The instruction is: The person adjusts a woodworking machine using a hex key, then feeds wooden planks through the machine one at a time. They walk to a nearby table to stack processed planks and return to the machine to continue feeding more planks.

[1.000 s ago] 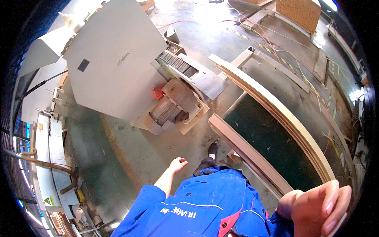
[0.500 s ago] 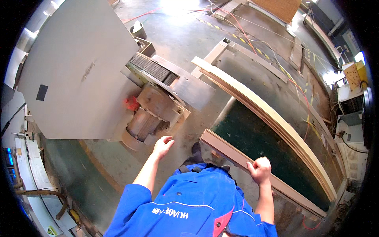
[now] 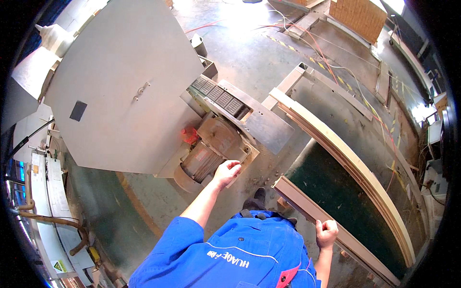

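My left hand hovers in front of a rusty electric motor, its fingers curled in and nothing visible in them. My right hand is closed in a loose fist, thumb uppermost, and nothing shows in it. It overlaps the near edge of a long pinkish-brown board; I cannot tell whether it touches. Beyond that board lies a dark green surface, bordered on its far side by a stack of long pale wooden strips.
A large grey panel stands at the left, beside a machine bed with slotted black pads and a metal plate. Red and white cables trail over the floor. White equipment runs along the left edge.
The view has shifted left, so the machine, boards and panel appear farther right and lower. My left hand has come up closer to the motor. My right hand stays closed by the near board.
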Demonstrator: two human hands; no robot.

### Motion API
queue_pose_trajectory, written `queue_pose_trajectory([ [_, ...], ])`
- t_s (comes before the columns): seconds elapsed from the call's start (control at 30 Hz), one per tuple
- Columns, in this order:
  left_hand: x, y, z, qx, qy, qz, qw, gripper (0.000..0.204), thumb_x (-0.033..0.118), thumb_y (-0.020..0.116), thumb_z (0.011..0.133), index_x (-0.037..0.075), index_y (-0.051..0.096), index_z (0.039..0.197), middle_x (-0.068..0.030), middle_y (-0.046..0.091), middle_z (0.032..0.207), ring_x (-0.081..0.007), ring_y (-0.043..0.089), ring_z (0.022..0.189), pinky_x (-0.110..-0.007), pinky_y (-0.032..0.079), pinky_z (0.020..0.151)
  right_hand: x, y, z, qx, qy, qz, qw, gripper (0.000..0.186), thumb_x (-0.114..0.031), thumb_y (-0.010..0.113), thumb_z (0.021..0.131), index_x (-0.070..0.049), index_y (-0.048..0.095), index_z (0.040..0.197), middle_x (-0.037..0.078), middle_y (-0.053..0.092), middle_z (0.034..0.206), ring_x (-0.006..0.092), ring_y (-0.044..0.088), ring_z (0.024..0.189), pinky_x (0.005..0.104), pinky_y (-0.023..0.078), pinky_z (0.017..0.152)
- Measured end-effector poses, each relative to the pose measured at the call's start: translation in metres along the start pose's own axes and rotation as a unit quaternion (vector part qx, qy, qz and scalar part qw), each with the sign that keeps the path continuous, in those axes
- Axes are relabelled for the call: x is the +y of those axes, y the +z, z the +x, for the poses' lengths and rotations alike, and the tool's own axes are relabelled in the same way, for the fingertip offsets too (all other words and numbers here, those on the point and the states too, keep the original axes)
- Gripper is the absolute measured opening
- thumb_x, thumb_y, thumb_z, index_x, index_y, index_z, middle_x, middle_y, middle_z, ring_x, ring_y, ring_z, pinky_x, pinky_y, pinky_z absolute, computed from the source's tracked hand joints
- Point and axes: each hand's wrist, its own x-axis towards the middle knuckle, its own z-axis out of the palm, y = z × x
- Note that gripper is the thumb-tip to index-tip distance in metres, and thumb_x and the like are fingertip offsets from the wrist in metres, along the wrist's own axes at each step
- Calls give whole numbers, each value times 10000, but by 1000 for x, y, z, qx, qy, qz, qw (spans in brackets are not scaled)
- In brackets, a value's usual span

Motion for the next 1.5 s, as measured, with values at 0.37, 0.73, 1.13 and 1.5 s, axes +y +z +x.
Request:
queue_pose_trajectory([
  [0.37, -1, -13, 13, 22, -19, -121, 992, 300, 215, 681, 1004, 56, 639, 1255, -65, 740, 1050, -165, 719, 903, -325, 582, 787, 5, 4, -4, 5, -6, -9, 1000, 401, -158, 792, 818, -31, 485, 595, 132, 508, 606, 299, 511, 615, 414, 408, 578],
  [0.73, 37, -11, 35, 56, 17, -179, 982, 250, 226, 691, 999, 73, 660, 1193, -71, 749, 982, -163, 714, 814, -329, 587, 758, 2, 3, 8, 4, -24, -29, 999, 412, -182, 813, 795, -67, 487, 571, 110, 542, 603, 318, 536, 624, 432, 440, 599],
  [1.13, 26, 19, 22, 7, -1, -165, 986, 232, 215, 639, 1031, 76, 639, 1217, -75, 740, 1006, -196, 723, 856, -363, 599, 773, -39, -43, 120, -29, -155, -92, 983, 361, -271, 790, 789, -108, 561, 562, 74, 572, 608, 293, 570, 644, 421, 475, 666],
  [1.5, 46, 63, -13, -19, 22, -2, 1000, 286, 202, 727, 953, 23, 692, 1174, -22, 729, 983, -116, 674, 863, -287, 561, 788, 100, -83, 170, 92, -45, -145, 984, 235, -192, 741, 811, -37, 585, 896, 161, 608, 959, 374, 571, 987, 469, 460, 891],
])
